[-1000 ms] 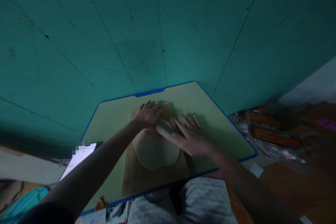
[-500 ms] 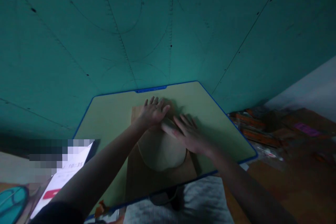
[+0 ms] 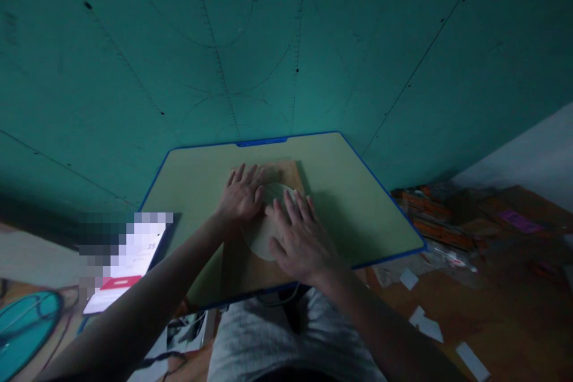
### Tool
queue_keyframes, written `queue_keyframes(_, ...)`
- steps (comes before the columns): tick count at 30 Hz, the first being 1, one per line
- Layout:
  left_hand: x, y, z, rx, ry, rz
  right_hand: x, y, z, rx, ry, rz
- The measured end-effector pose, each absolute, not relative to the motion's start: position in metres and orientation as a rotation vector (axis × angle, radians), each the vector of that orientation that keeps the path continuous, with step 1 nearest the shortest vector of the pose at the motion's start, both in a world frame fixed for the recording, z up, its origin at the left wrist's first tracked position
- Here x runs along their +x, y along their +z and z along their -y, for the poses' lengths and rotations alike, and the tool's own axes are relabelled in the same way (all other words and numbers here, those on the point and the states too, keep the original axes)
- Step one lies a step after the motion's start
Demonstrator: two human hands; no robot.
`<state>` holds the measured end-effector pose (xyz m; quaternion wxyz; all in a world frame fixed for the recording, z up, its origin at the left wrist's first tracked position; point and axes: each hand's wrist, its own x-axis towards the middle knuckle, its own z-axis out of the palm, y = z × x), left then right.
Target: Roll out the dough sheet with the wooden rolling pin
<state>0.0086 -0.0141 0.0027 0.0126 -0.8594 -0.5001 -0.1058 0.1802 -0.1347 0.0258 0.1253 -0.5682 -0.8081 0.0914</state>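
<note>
A round, thin pale sheet (image 3: 259, 239) lies on a wooden board (image 3: 246, 274); its material is hard to make out in the dim light. My left hand (image 3: 243, 198) rests at the sheet's upper left, fingers spread towards the board's far end. Across the sheet's right side lies my right hand (image 3: 299, 236), palm down with fingers apart. The two hands cover parts of the sheet's left and right edges. Under the board is a pale yellow tabletop (image 3: 358, 209) with a blue rim.
A green wall (image 3: 250, 59) with drawn lines stands behind the tabletop. A lit screen (image 3: 134, 256) is by its left edge, near a turquoise round object (image 3: 29, 331). Cardboard pieces (image 3: 519, 209) lie at the right, with white scraps (image 3: 427, 325) on the floor.
Both hands have shifted left and apart. A raised or folded pale strip between them no longer shows, and the sheet's far edge lies flat. The view has also moved.
</note>
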Motion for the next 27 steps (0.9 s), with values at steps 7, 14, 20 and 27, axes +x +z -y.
queue_keyframes(7,-0.026,-0.012,0.037,-2.646,-0.308,1.629,0.151,0.023,0.166,-1.516,0.267,2.318)
queue_keyframes(14,-0.001,0.005,0.023,-2.649,-0.206,1.561,0.193,0.026,0.147,-1.646,0.207,2.292)
queue_keyframes(20,0.033,0.007,-0.003,-2.661,-0.244,1.514,0.232,0.019,0.126,-1.912,0.197,2.201)
queue_keyframes(27,0.066,0.013,-0.031,-2.709,-0.217,1.445,0.257,0.017,0.103,-2.034,0.170,2.063)
